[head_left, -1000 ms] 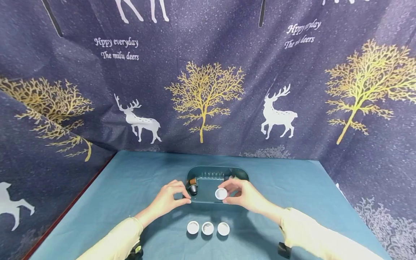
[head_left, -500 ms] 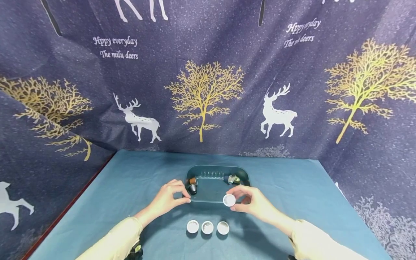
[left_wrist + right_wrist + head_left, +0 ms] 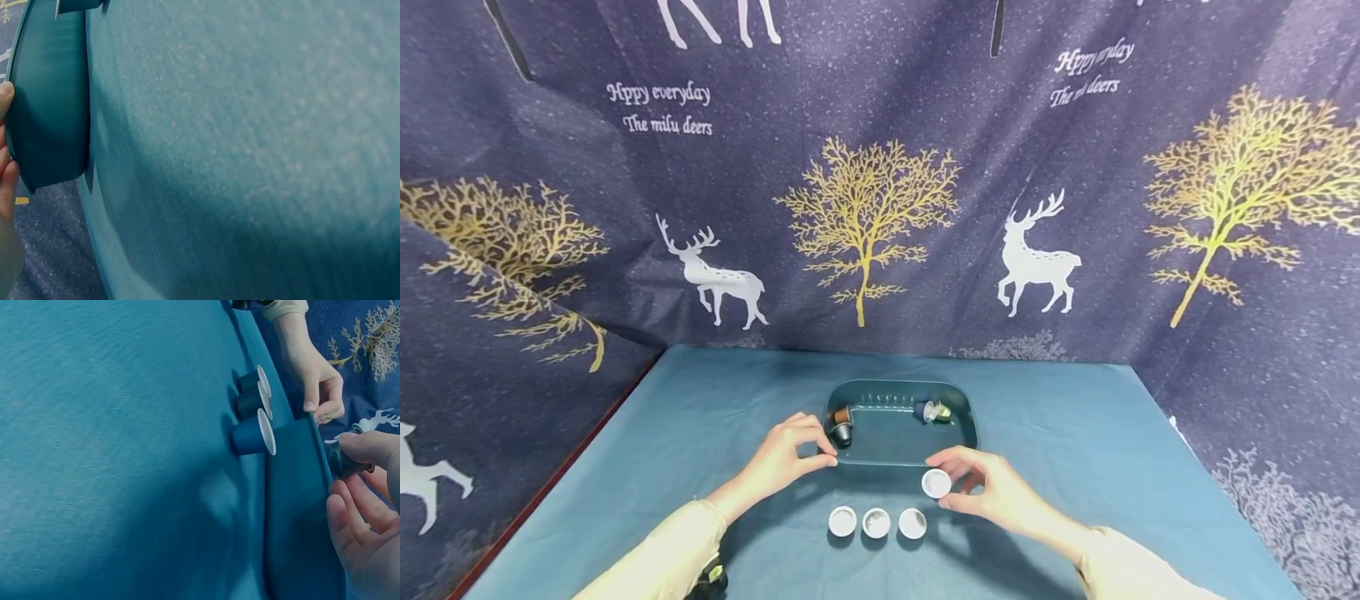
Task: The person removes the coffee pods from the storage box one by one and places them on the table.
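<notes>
The right hand [image 3: 981, 490] has a capsule [image 3: 936, 483] pinched between thumb and fingers, its white round face turned toward the person and its dark side showing in the right wrist view. That grip is narrow, closed about the capsule, which is held up by the near edge of the green tray [image 3: 883, 438], toward the right end.

The left hand [image 3: 790, 452] is at the tray's near left corner, thumb and fingertips pinching the rim, so that grip is narrow too.

Three more capsules stand in a row on the bench [image 3: 722, 392] in front of the tray, white faces up: a left capsule [image 3: 842, 522], a middle capsule [image 3: 876, 524] and a right capsule [image 3: 912, 523] (from the right wrist side, that last one shows a blue body). They sit near one another, just apart.

Inside the tray, a brown capsule [image 3: 841, 416] and a black capsule [image 3: 843, 435] lie at the left end, while a dark blue capsule [image 3: 922, 410] and a gold-green capsule [image 3: 942, 413] lie together toward the right.

Behind the bench hangs a dark cloth [image 3: 925, 92] printed with white deer and golden trees.
</notes>
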{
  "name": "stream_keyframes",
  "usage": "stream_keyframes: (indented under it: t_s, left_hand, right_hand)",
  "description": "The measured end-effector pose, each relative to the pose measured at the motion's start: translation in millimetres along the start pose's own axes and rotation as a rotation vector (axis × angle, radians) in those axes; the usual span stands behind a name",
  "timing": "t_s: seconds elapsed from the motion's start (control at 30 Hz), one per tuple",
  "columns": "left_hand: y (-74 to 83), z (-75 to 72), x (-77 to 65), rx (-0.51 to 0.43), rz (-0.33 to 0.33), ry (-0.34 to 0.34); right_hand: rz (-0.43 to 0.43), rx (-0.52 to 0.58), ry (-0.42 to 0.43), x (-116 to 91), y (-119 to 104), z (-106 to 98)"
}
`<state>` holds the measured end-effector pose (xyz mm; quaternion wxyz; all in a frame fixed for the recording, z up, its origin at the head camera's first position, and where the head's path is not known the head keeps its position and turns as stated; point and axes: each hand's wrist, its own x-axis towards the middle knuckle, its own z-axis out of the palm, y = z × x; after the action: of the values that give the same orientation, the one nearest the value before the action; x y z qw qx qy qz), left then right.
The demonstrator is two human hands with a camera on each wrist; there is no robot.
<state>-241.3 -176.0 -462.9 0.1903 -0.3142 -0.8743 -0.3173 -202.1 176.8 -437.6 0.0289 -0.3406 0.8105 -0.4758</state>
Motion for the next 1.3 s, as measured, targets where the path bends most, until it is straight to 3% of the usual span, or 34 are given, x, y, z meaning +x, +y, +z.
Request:
stream_keyframes:
  t_s: [0.3, 0.6, 1.3]
  left_hand:
    - [0.8, 0.1, -1.0, -0.007, -0.01, 0.0]
    - [0.9, -0.5, -0.4, -0.003, -0.007, -0.002]
    - [-0.7, -0.2, 0.1, -0.002, 0.0, 0.0]
  right_hand:
    - [0.012, -0.055, 0.008, -13.2, 9.0, 4.1]
    - [0.089, -0.047, -0.022, -21.7, 22.2, 13.6]
    - [0.082, -0.093, -0.018, -28.4, 35.4, 23.1]
